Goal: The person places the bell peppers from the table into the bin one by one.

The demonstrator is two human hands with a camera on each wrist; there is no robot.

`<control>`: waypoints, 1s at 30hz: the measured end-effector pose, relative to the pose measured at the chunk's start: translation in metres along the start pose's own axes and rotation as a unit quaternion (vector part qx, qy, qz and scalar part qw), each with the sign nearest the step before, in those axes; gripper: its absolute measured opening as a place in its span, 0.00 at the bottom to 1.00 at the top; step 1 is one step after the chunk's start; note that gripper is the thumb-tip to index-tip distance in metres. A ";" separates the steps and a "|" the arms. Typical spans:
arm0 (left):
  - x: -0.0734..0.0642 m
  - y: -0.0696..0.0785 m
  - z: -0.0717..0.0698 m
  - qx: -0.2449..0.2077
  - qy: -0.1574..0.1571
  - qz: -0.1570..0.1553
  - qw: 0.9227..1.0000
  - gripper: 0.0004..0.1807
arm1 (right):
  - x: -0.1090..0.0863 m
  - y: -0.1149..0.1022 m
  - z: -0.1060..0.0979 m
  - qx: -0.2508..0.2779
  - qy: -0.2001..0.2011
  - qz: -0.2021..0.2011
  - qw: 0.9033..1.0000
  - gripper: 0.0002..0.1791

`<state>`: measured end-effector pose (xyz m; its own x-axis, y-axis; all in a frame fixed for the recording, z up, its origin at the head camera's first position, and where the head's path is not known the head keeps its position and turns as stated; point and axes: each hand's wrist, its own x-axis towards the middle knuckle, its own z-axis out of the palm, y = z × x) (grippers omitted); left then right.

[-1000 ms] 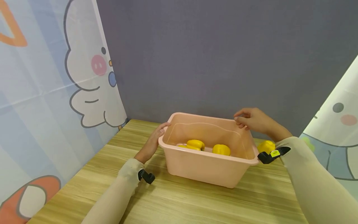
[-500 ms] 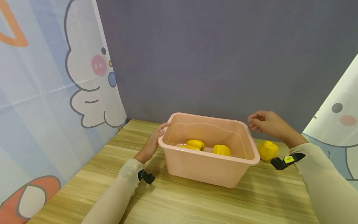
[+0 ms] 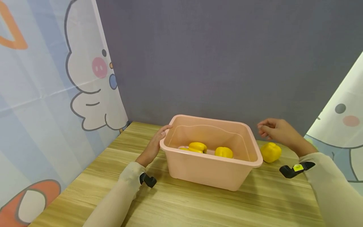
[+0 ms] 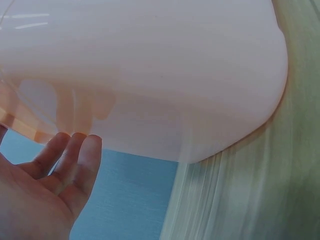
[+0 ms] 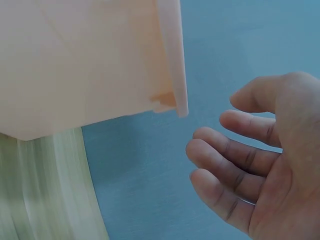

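Note:
A pink plastic tub [image 3: 208, 170] stands on the table with several yellow bell peppers inside, among them one bell pepper [image 3: 224, 152] at the right and another pepper [image 3: 198, 147] left of it. My left hand [image 3: 154, 146] holds the tub's left rim, one finger over the edge; in the left wrist view other fingertips [image 4: 90, 147] meet the outer wall. Beyond the right rim my right hand [image 3: 276, 130] hovers with nothing in it, its fingers [image 5: 215, 185] loosely bent. Below it, another yellow bell pepper [image 3: 270, 152] sits on the table beside the tub.
The wood-grain table [image 3: 181, 208] meets a grey back panel [image 3: 221, 63] close behind the tub. Cartoon-printed curtains flank it, a left curtain [image 3: 42, 110] and a right curtain [image 3: 343, 135]. Each wrist carries a black camera strap, such as the right strap [image 3: 296, 168].
My right hand has moved right from over the tub's back right corner to outside it, then lowered slightly above the loose bell pepper. The left hand and the tub stay in place.

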<state>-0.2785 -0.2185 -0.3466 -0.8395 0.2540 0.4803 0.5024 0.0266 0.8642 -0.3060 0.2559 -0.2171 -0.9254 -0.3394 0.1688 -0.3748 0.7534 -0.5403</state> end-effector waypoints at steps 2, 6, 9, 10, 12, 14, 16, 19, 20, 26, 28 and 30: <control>0.000 0.000 0.000 0.000 0.002 0.003 1.000 0.29 | 0.000 0.004 0.001 0.014 0.002 0.001 1.000 0.25; 0.000 -0.001 0.000 -0.004 0.005 0.003 1.000 0.29 | -0.003 0.013 0.004 0.053 0.014 0.006 0.998 0.26; 0.000 -0.001 0.001 -0.006 0.002 -0.001 1.000 0.30 | -0.010 0.021 0.008 0.072 0.032 0.011 0.997 0.27; 0.000 -0.002 0.001 -0.005 0.000 -0.002 1.000 0.31 | -0.013 0.024 0.009 0.073 0.039 0.010 0.997 0.28; 0.001 -0.003 0.002 -0.004 -0.003 -0.003 1.000 0.31 | -0.017 0.029 0.013 0.079 0.052 0.009 0.995 0.29; 0.001 -0.003 0.002 -0.003 -0.003 -0.002 1.000 0.32 | -0.021 0.034 0.017 0.092 0.065 0.003 0.994 0.29; 0.001 -0.004 0.002 -0.005 -0.003 0.001 1.000 0.31 | -0.023 0.038 0.021 0.114 0.079 -0.004 0.990 0.28; 0.002 -0.004 0.002 -0.009 -0.001 0.006 1.000 0.30 | -0.027 0.044 0.026 0.151 0.098 -0.011 0.984 0.22; 0.003 -0.004 0.002 -0.011 0.000 0.008 1.000 0.30 | -0.029 0.046 0.027 0.162 0.104 -0.013 0.981 0.20; 0.003 -0.004 0.001 -0.006 0.004 0.009 1.000 0.29 | -0.036 0.057 0.033 0.193 0.129 -0.015 0.973 0.14; 0.003 -0.004 0.001 -0.003 0.004 0.008 1.000 0.30 | -0.037 0.060 0.035 0.197 0.134 -0.015 0.971 0.14; 0.003 -0.004 0.000 -0.005 0.003 0.011 1.000 0.30 | -0.038 0.062 0.037 0.201 0.137 -0.014 0.970 0.13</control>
<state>-0.2829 -0.2178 -0.3490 -0.8298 0.2495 0.4992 0.5179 0.0109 0.8554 -0.2918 0.2948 -0.2875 -0.9157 -0.1532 0.3716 -0.3996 0.4463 -0.8007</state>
